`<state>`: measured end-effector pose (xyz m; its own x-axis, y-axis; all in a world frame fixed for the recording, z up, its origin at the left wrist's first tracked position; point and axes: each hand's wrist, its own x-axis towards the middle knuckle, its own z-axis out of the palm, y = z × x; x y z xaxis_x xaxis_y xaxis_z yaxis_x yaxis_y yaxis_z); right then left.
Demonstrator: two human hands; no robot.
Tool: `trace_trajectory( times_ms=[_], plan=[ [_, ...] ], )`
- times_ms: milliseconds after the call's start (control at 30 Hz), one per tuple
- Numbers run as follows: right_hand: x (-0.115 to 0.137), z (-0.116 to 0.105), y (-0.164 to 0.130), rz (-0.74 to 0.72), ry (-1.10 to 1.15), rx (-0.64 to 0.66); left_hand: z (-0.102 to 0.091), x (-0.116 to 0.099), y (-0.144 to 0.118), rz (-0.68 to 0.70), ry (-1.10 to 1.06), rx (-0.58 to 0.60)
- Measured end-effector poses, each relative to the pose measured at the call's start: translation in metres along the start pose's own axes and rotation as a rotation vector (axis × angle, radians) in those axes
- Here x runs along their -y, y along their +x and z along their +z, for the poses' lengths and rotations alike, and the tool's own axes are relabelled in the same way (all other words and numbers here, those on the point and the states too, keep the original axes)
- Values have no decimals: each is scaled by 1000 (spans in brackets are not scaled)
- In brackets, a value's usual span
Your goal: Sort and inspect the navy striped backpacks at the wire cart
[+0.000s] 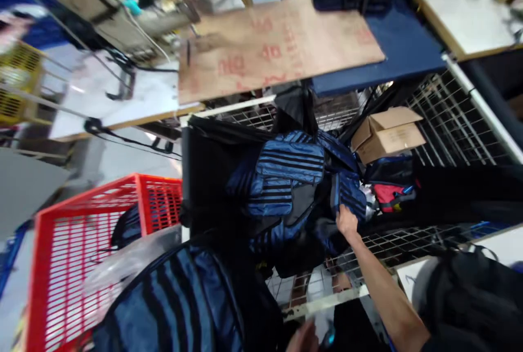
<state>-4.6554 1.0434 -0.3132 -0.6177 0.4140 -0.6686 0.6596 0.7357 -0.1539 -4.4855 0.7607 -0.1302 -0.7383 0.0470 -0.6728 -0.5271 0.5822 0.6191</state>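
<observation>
Striped blue backpack (171, 303) nearest | right hand (347, 221) fingers grip another (294, 177) — glossy, black-banded | left hand (302, 338) blurred — fingers' state unclear

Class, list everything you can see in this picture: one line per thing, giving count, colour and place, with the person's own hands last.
Striped backpack: one, blue and black, in the wire cart.
Wire cart: one, white, centre right.
Cardboard box: one, brown, in the cart.
Crate: one, red, lower left.
Second striped backpack: one, blue and black, bottom centre.
Board: one, brown, top centre.
Right hand: grips the striped backpack in the cart.
Left hand: bottom edge, blurred.
</observation>
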Motion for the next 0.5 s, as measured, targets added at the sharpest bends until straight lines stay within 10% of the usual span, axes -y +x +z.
trace_trajectory(
  times_ms=[267,500],
  plan=[
    [20,-110,-247,-402,170,-174,-31,-134,7,336,-53,79],
    [-4,-168,-361,-744,382,-192,-81,-181,-66,529,-41,282]
  ],
)
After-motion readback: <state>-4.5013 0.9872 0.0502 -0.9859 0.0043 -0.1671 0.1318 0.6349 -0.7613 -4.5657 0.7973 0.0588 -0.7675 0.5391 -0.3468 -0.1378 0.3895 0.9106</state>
